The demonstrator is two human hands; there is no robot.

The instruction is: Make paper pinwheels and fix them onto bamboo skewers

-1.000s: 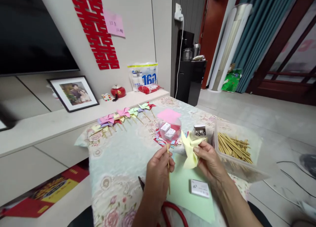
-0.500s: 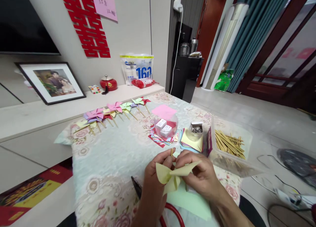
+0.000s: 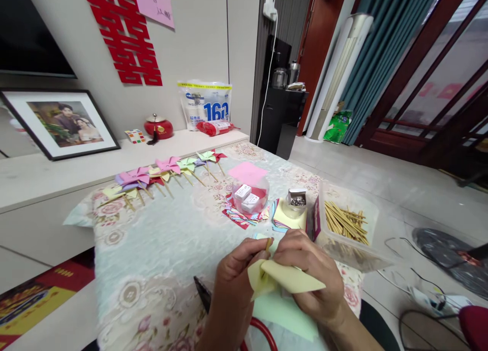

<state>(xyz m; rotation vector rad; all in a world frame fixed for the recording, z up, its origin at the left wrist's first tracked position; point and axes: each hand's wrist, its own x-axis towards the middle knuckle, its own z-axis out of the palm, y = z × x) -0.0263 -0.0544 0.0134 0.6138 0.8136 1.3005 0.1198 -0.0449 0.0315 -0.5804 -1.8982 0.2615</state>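
Observation:
My left hand point(image 3: 234, 280) pinches a thin wooden stick point(image 3: 268, 244) upright, only its top showing between my fingers. My right hand point(image 3: 308, 274) presses a folded pale-yellow paper pinwheel point(image 3: 284, 281) against that stick. Both hands meet low over the near edge of the floral tablecloth point(image 3: 171, 249). A pale green sheet point(image 3: 285, 313) lies under my hands, and red-handled scissors point(image 3: 259, 330) lie beneath my left wrist.
A row of finished pinwheels point(image 3: 163, 170) lies along the table's far left. A clear tub with small boxes point(image 3: 249, 196) sits on coloured paper. Nearby stand a small box of pins point(image 3: 297, 198) and a clear tray of sticks point(image 3: 346, 224). Cables point(image 3: 419, 285) lie on the floor.
My hands came together: the yellow pinwheel moved from beside the stick onto it. The view has shifted right and down, and my right hand now covers more of the paper.

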